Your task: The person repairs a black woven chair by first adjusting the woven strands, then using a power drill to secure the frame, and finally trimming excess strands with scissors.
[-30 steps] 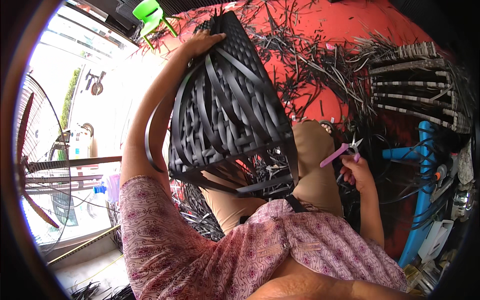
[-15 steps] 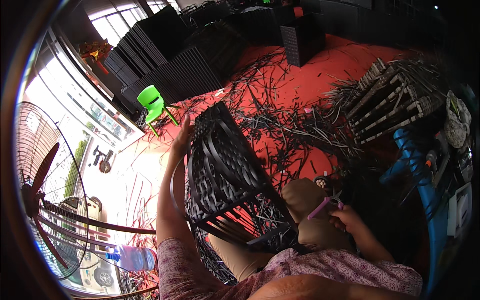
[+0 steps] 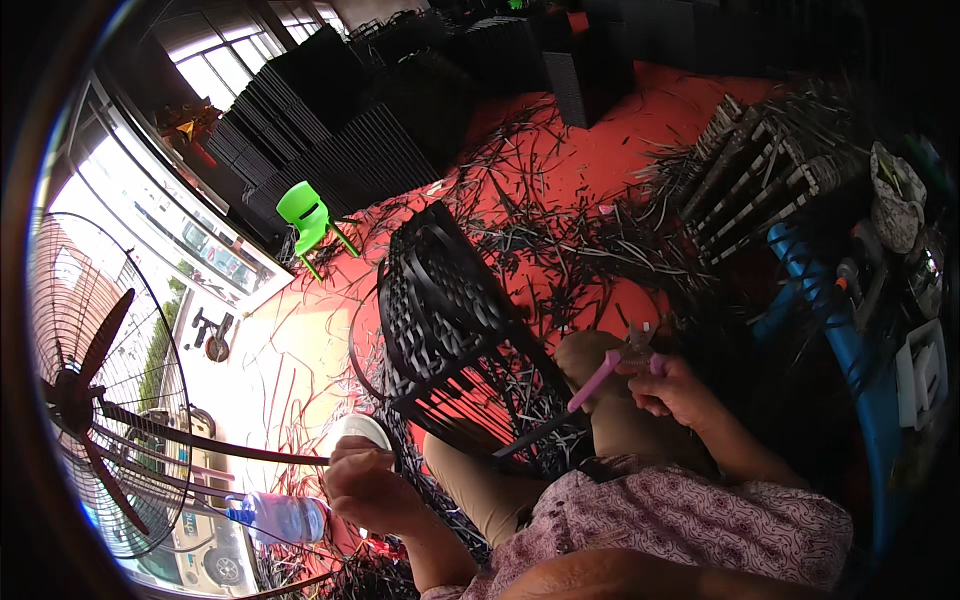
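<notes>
A black woven piece [image 3: 440, 300], like a rattan basket or seat part with an open slatted frame, leans against my legs. Loose flat strips curl out of its left side. My left hand [image 3: 368, 488] is closed in a fist below and left of it, apart from the weave, beside a light shoe [image 3: 360, 430]; whatever it may hold is hidden. My right hand [image 3: 675, 390] grips pink-handled snips [image 3: 597, 380] above my right knee. The handles are spread, and the metal jaws point up and away from me.
Cut black strips [image 3: 600, 240] litter the red floor [image 3: 680, 110]. A standing fan [image 3: 75, 390] and a water bottle [image 3: 280, 517] are at the left. A green chair [image 3: 308, 215] stands farther off, before stacked black panels [image 3: 320, 120]. Bundled strips [image 3: 745, 180] and a blue frame [image 3: 835, 320] lie right.
My left hand has come off the woven piece's far left side and moved down toward me, closing into a fist. The right hand has raised the snips and moved slightly left.
</notes>
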`<state>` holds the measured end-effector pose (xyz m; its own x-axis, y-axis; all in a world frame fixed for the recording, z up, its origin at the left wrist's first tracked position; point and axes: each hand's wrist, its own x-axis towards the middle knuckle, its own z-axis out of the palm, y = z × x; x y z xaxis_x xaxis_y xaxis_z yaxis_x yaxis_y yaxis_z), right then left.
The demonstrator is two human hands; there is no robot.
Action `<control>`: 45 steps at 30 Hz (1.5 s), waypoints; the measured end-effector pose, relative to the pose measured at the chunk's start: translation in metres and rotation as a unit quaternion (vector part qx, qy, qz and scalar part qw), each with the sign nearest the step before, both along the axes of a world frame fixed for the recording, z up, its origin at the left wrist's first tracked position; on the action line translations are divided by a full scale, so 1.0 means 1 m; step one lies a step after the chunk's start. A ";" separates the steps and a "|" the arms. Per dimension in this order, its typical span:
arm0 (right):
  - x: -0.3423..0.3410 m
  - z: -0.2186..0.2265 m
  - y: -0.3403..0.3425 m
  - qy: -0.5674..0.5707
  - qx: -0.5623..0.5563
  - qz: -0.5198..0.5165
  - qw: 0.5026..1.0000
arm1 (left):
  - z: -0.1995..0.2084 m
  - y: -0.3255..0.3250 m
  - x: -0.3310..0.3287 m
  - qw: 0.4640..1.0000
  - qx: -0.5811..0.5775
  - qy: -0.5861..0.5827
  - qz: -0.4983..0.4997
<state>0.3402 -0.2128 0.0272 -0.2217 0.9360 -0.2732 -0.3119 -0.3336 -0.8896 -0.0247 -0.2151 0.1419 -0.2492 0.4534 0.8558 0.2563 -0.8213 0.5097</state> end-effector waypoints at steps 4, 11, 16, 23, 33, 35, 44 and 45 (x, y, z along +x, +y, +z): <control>-0.036 0.018 -0.006 0.011 0.077 0.081 0.994 | -0.027 -0.035 0.079 0.964 -0.203 0.166 -0.044; -0.045 0.040 -0.027 -0.038 0.226 0.063 0.971 | -0.049 -0.033 0.121 0.910 -0.337 0.134 -0.199; -0.029 0.041 -0.030 0.000 0.304 0.090 0.948 | -0.041 -0.029 0.152 0.924 -0.305 0.026 -0.230; -0.053 0.043 -0.057 0.258 0.189 0.117 0.940 | -0.071 -0.019 0.172 0.928 -0.310 0.082 -0.191; -0.019 0.009 -0.005 -0.039 0.333 -0.007 0.942 | -0.096 -0.005 0.147 0.908 -0.339 -0.205 -0.135; -0.010 0.017 0.015 -0.206 0.401 -0.034 0.892 | -0.098 0.003 0.146 0.928 -0.301 -0.176 -0.131; 0.003 0.059 0.092 -0.569 0.641 -0.194 0.477 | -0.080 0.018 0.149 0.941 -0.316 -0.029 -0.115; 0.005 0.056 0.097 -0.571 0.646 -0.195 0.467 | -0.077 0.015 0.149 0.938 -0.319 -0.039 -0.127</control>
<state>0.3456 -0.1155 0.0831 -0.3662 0.3917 0.8441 0.7995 0.5965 0.0700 0.1246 -0.2000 0.0645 -0.1141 0.9205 0.3737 0.0359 -0.3721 0.9275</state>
